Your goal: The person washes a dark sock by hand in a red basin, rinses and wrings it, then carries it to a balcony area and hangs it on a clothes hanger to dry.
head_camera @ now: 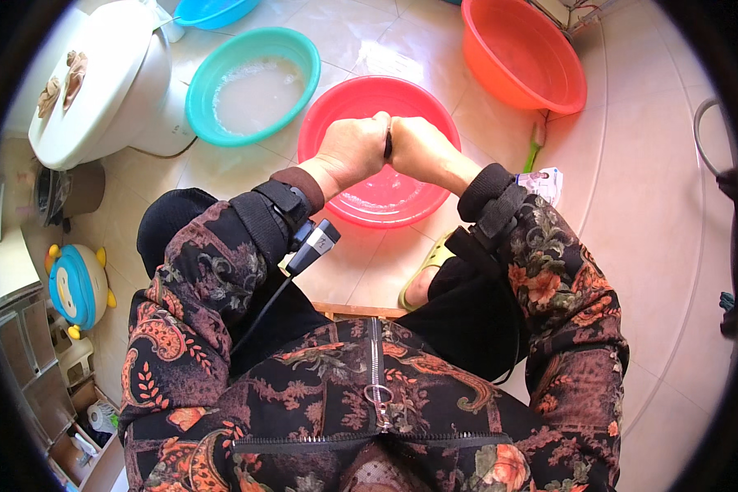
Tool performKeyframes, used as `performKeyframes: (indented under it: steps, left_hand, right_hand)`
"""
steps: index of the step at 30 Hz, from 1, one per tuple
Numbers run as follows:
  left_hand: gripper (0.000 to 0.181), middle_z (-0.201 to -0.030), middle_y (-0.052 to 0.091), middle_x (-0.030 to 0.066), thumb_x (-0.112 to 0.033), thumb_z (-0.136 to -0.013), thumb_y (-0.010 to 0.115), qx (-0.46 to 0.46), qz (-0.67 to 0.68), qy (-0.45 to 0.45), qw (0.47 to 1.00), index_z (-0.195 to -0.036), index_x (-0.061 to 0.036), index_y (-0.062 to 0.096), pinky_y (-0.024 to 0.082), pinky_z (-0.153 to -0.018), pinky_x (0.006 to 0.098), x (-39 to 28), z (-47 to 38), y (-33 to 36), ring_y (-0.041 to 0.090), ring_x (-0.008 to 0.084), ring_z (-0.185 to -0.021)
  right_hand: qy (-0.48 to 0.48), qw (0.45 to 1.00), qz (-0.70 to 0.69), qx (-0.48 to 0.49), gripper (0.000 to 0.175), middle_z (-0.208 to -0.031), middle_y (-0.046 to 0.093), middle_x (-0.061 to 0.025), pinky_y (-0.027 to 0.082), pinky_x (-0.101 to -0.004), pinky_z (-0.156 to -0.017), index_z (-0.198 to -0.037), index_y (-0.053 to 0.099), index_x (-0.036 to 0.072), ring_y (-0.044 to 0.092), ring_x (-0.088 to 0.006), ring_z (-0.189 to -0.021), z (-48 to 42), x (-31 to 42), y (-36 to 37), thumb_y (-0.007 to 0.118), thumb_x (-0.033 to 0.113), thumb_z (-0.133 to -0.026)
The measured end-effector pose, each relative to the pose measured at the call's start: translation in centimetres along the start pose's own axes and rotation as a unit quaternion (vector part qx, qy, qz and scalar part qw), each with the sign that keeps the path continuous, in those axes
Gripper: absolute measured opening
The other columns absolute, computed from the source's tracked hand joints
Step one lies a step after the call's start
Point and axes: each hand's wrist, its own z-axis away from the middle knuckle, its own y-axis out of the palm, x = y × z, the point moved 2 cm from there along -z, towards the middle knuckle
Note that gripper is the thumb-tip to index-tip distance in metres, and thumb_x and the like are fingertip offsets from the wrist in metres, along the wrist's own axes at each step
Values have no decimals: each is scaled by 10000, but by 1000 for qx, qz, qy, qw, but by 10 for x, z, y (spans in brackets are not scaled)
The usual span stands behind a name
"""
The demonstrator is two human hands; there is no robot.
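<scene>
Both of my hands meet over a red plastic basin [381, 218] that holds water with some suds near its front edge. My left hand [355, 147] is a closed fist, its knuckles against those of my right hand [421, 147], which is also closed. Between the two fists shows a small piece of dark cloth [388, 145]; most of it is hidden inside the hands. Left of the red basin stands a teal basin [192, 114] with cloudy, foamy water. An orange-red basin [581, 92] is at the upper right.
A white toilet [107, 80] with tan cloth pieces [75, 80] on its lid stands at upper left. A blue basin [215, 13] is behind. A green-handled brush [534, 147] and a printed packet [541, 183] lie right. A penguin-shaped potty [77, 288] and a bin [83, 187] are left.
</scene>
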Motion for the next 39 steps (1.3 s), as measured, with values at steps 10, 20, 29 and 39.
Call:
performKeyframes:
  steps: [10,20,29,39]
  left_hand:
    - [74,-624,607,129,-117,-758,569,-25,-47,57,997,-799,-78,521,484,-503,415,1,-1,1,621,313,-571]
    - [242,-765,574,144,-86,-719,621,-33,2,78,996,-924,-76,492,486,-584,411,-2,0,-2,602,336,-688]
    - [326,-655,571,59,-160,-726,648,124,440,-239,857,-993,-54,494,463,-489,320,4,8,-21,552,187,-491]
    - [162,-643,523,58,-202,-816,561,249,684,-318,607,-889,-63,519,316,-379,210,-13,10,-23,432,109,-435]
  right_hand:
    - [-7,996,-85,-19,125,-678,589,-261,487,-427,-601,-692,626,-34,620,-398,-677,1,-4,8,572,78,-688]
    - [-38,996,-68,-35,291,-813,621,-223,492,-404,-683,-870,586,9,620,-373,-827,-7,-12,6,715,119,-633]
    - [-88,987,-127,-39,928,-1192,483,-278,465,-400,-871,-1334,313,-19,539,-382,-1061,22,-3,-48,821,140,-573]
    - [-315,901,180,-240,633,-1355,357,-200,398,-447,-970,-1311,453,199,443,-363,-1190,40,23,-44,620,76,-713]
